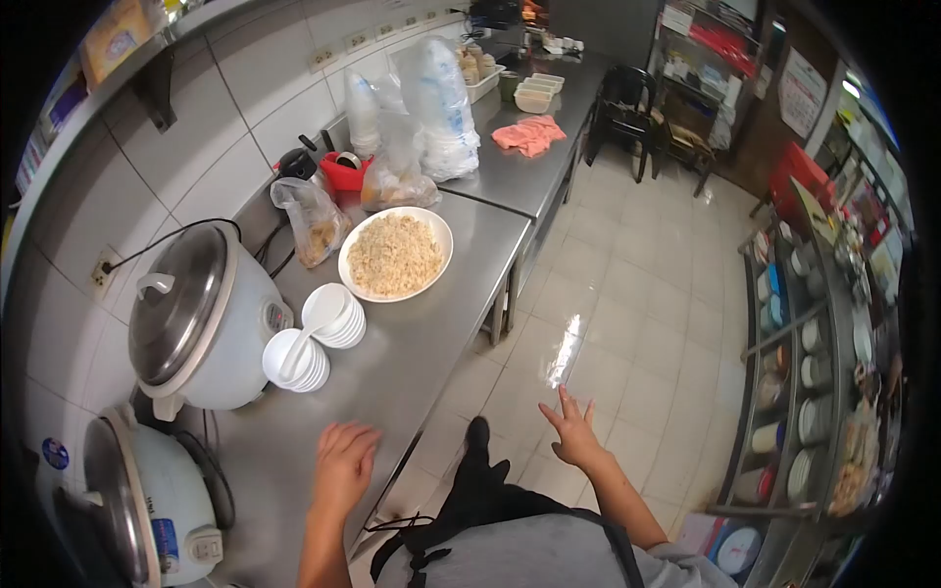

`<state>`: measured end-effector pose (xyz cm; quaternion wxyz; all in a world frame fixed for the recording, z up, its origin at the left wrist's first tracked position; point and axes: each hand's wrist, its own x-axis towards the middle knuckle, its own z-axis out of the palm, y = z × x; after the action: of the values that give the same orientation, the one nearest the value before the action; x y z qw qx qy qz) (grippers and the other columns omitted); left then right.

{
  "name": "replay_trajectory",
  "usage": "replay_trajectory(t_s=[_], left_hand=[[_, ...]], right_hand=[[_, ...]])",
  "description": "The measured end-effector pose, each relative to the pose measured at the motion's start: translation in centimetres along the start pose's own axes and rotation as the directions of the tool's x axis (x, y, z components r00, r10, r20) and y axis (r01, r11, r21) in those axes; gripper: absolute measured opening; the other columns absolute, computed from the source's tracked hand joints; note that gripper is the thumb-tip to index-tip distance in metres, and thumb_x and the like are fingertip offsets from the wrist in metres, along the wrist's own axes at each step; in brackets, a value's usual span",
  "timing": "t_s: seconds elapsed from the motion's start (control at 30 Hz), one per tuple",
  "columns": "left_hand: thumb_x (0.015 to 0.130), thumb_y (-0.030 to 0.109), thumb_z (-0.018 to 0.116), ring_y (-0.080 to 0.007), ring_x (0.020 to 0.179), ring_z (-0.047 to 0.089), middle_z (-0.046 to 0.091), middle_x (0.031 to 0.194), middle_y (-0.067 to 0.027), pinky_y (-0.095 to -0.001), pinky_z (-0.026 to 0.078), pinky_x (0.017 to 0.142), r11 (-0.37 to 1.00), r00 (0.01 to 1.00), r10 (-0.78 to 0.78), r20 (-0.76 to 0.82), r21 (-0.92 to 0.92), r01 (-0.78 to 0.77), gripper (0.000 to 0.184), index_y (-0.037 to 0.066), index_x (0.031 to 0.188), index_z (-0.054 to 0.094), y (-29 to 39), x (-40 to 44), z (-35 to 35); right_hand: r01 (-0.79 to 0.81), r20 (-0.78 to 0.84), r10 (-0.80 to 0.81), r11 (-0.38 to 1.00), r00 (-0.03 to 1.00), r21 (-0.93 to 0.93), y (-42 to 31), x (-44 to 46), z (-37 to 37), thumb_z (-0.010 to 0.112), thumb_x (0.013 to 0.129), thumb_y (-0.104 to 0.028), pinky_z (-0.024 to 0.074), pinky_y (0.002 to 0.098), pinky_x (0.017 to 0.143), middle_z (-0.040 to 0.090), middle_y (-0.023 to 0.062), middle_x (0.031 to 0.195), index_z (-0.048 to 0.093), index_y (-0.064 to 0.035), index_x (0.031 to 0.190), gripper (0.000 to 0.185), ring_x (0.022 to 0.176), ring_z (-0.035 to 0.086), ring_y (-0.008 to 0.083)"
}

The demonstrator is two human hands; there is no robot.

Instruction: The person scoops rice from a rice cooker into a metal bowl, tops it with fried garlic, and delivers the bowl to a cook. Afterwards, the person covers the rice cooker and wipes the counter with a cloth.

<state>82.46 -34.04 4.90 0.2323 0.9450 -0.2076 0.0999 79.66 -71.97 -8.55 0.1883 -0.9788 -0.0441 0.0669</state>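
Over the front edge of the steel counter (392,363) is my left hand (347,461), its fingers curled, with what they hold, if anything, hidden. My right hand (573,429) hangs over the tiled floor, fingers spread and holding nothing. Beyond my left hand stand two stacks of white bowls, a near stack (296,361) and a far stack (334,316), with a white spoon (299,355) lying across them. Behind the stacks, a white oval dish (446,233) holds a heap of rice-like food (395,255).
Two lidded rice cookers (221,323) (167,500) line the wall side. Plastic bags (316,223), bagged cups (439,118), a red container (343,176) and a pink cloth (529,135) sit farther along. A black chair (623,113) is at the back; shelves of dishes (809,372) stand right.
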Motion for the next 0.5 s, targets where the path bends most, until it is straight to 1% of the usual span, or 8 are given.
replay_trajectory(t_s=[0.03, 0.13, 0.23, 0.33, 0.43, 0.47, 0.5], left_hand=[[0.077, 0.003, 0.064, -0.0286, 0.104, 0.058, 0.064, 0.105, -0.0079, -0.0441, 0.04, 0.098, 1.0, 1.0, 0.003, 0.004, -0.02, -0.003, 0.025, 0.009, 0.101, 0.067, -0.2, 1.5, 1.1], [0.076, 0.001, 0.063, -0.029, 0.099, 0.059, 0.065, 0.1, -0.0079, -0.0422, 0.043, 0.092, 0.99, 0.998, -0.063, 0.028, -0.123, 0.066, 0.026, 0.008, 0.101, 0.066, -0.9, 5.9, 4.3], [0.078, 0.002, 0.063, -0.0294, 0.097, 0.059, 0.065, 0.1, -0.0081, -0.0403, 0.045, 0.089, 0.975, 0.995, -0.101, 0.024, -0.194, 0.104, 0.024, 0.008, 0.102, 0.066, -2.5, 9.8, 8.2], [0.08, 0.003, 0.062, -0.0298, 0.095, 0.06, 0.065, 0.101, -0.0082, -0.0403, 0.046, 0.088, 0.964, 0.99, -0.125, 0.059, -0.228, 0.135, 0.023, 0.008, 0.102, 0.065, -3.0, 15.0, 10.5], [0.081, 0.005, 0.062, -0.0297, 0.095, 0.059, 0.065, 0.102, -0.0079, -0.04, 0.045, 0.088, 0.959, 0.995, -0.102, 0.014, -0.264, 0.102, 0.021, 0.008, 0.101, 0.065, -2.0, 21.0, 11.5], [0.081, 0.005, 0.062, -0.0296, 0.096, 0.059, 0.065, 0.102, -0.008, -0.0399, 0.045, 0.089, 0.962, 0.996, -0.083, 0.027, -0.258, 0.088, 0.021, 0.008, 0.102, 0.065, -1.8, 22.7, 11.6], [0.081, 0.005, 0.062, -0.0295, 0.096, 0.059, 0.065, 0.102, -0.0081, -0.0397, 0.045, 0.089, 0.966, 0.997, -0.068, 0.042, -0.249, 0.076, 0.022, 0.008, 0.102, 0.065, -1.6, 24.0, 11.8]], right_hand=[[0.007, 0.008, -0.006, 0.998, 1.0, -0.066, 0.3, 1.4, -1.2, 0.068, 0.069, 0.0, 0.024, 0.0595, 0.109, 0.029, 0.0255, 0.147, 0.046, -0.0143, 0.136, 0.072, 0.132, 0.036, 0.042], [0.024, 0.093, -0.032, 0.996, 0.995, 0.091, 4.2, 6.5, -2.0, 0.072, 0.071, -0.006, 0.0185, 0.0617, 0.11, 0.028, 0.0246, 0.147, 0.046, -0.0137, 0.136, 0.07, 0.136, 0.027, 0.0435], [0.101, 0.13, -0.106, 0.994, 0.986, 0.046, 7.7, 11.9, -3.0, 0.071, 0.073, -0.006, 0.0245, 0.0598, 0.108, 0.032, 0.0229, 0.146, 0.05, -0.0112, 0.132, 0.063, 0.132, 0.036, 0.0411], [0.191, 0.232, -0.218, 0.973, 0.948, 0.133, 9.5, 16.9, -5.8, 0.068, 0.075, -0.004, 0.0341, 0.0496, 0.106, 0.045, 0.019, 0.137, 0.055, -0.0088, 0.125, 0.052, 0.126, 0.044, 0.0368], [0.28, 0.135, -0.326, 0.919, 0.936, 0.276, 9.9, 22.3, -10.2, 0.064, 0.077, -0.001, 0.0437, 0.0388, 0.099, 0.056, 0.0163, 0.126, 0.058, -0.0071, 0.12, 0.043, 0.119, 0.051, 0.0337], [0.328, 0.008, -0.339, 0.915, 0.941, 0.234, 10.2, 24.1, -11.4, 0.063, 0.081, -0.002, 0.0479, 0.0372, 0.092, 0.059, 0.0137, 0.122, 0.058, -0.0078, 0.119, 0.039, 0.109, 0.058, 0.0329], [0.311, -0.049, -0.309, 0.914, 0.95, 0.262, 10.7, 25.8, -12.4, 0.063, 0.08, -0.001, 0.0483, 0.0377, 0.09, 0.06, 0.0149, 0.119, 0.059, -0.0073, 0.118, 0.039, 0.107, 0.058, 0.0334]])
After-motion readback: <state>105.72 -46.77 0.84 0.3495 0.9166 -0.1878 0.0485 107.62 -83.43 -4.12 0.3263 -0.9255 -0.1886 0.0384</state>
